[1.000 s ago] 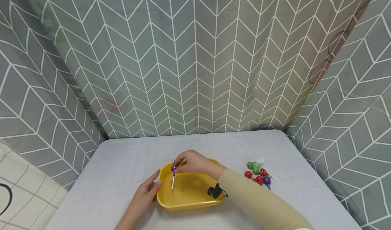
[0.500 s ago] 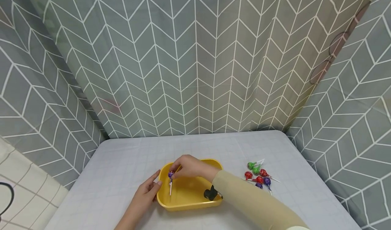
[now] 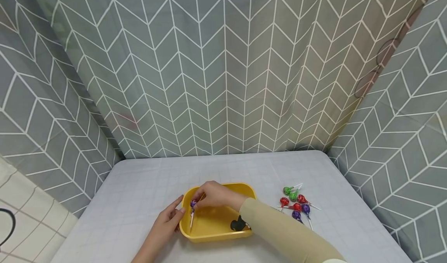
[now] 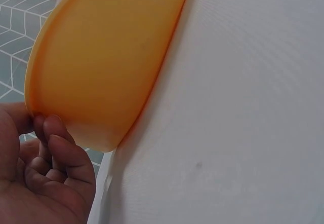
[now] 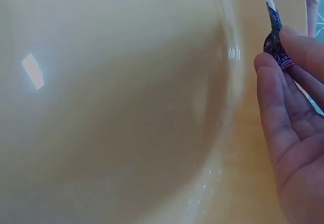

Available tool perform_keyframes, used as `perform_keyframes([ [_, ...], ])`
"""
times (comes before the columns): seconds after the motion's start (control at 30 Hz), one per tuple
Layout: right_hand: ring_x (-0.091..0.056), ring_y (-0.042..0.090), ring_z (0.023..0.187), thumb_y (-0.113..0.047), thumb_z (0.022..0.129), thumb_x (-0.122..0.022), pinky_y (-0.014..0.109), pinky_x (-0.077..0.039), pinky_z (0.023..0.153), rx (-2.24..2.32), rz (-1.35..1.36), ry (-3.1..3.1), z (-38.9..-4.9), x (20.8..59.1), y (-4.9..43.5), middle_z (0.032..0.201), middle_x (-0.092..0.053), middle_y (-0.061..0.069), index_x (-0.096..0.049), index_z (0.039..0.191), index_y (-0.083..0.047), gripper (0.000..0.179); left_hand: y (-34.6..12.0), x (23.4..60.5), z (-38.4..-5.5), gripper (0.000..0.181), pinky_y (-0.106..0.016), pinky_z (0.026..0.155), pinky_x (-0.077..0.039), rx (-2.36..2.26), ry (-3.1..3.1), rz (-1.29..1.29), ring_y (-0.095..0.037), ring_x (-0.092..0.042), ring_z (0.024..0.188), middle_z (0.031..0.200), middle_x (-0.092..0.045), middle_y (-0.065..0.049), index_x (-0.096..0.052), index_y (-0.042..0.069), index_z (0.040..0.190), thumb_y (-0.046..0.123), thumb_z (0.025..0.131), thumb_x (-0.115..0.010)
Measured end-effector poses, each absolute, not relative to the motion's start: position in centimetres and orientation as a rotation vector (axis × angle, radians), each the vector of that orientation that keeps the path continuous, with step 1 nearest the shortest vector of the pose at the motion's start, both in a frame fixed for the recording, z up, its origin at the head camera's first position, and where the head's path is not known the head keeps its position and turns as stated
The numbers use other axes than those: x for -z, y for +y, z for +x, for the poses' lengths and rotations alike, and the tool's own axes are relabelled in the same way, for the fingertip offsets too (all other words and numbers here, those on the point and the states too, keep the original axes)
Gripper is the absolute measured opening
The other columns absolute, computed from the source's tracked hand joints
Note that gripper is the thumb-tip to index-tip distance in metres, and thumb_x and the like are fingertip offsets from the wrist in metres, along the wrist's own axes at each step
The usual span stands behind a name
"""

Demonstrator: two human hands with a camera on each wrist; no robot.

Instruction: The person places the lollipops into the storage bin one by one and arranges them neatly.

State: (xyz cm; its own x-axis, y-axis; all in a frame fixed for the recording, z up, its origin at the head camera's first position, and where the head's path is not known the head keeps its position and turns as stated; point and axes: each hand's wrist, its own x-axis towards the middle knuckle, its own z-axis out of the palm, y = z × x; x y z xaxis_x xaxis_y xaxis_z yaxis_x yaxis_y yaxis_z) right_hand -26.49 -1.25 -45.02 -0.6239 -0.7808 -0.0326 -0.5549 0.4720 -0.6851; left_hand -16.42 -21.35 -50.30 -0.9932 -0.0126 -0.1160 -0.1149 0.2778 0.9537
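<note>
- Purple-wrapped lollipop (image 3: 193,204) first: pinched by the head between thumb and fingers of the right hand (image 3: 214,195), down inside the left end of the yellow plastic tray (image 3: 209,237), white stick (image 3: 191,220) aimed back toward the near edge.
- Can't tell about contact between white stick and tray floor, too close to call.
- Left hand (image 3: 167,220) gripping the tray's left rim, thumb over the top, fingers against the outer wall. Probably just steadying.
- Looks like the placing step, and pretty near done for this one piece. Seems to be a careful set-down by the left wall rather than a toss.
- Next move, by the look of it: lower any last bit, loosen the pinch, then lift clear without flipping the stick.
- For the leftovers, would call for a reach right across the counter (image 3: 146,185): two green lollipops (image 3: 293,196), three red lollipops (image 3: 297,207) and two more purple lollipops (image 3: 305,208), bunched together, sticks pointing every which way.
- No other candy visible in the tray, though partly blocked by the beige sleeve (image 3: 279,224). Early days, at a guess.
</note>
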Motion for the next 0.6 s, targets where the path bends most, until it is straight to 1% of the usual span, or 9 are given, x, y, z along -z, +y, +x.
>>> perform_keyframes([
  [0.07, -0.060, -0.002, 0.080, -0.020, 0.088, -0.077, 0.015, -0.049, 0.074, 0.922, -1.122, 2.382, -26.5, 45.2, -1.3, 0.087, -0.068, -0.017, -0.078, 0.105, -0.014, 0.018, -21.3, 50.3, -16.4, 0.057, -0.029, 0.056, -0.049, -1.834, 2.436, -0.135, -0.020, -0.052, 0.064, 0.080, -0.057, -0.010, -0.043, 0.017, 0.151, 0.035, 0.099, -0.061],
  [0.33, -0.060, -0.004, 0.077, -0.020, 0.088, -0.078, 0.014, -0.049, 0.071, 0.874, -1.162, 2.393, -26.5, 46.0, -1.6, 0.084, -0.068, -0.018, -0.078, 0.104, -0.014, 0.017, -21.2, 50.2, -16.5, 0.058, -0.029, 0.057, -0.049, -1.815, 2.452, -0.144, -0.020, -0.052, 0.064, 0.080, -0.057, -0.010, -0.043, 0.018, 0.151, 0.036, 0.099, -0.061],
  [0.6, -0.059, 0.000, 0.070, -0.020, 0.086, -0.079, 0.017, -0.050, 0.062, 0.865, -1.119, 2.392, -26.5, 46.5, -1.8, 0.081, -0.066, -0.017, -0.078, 0.102, -0.015, 0.016, -21.3, 50.3, -16.5, 0.057, -0.029, 0.057, -0.049, -1.804, 2.453, -0.149, -0.020, -0.052, 0.065, 0.080, -0.057, -0.010, -0.042, 0.017, 0.151, 0.035, 0.100, -0.060],
])
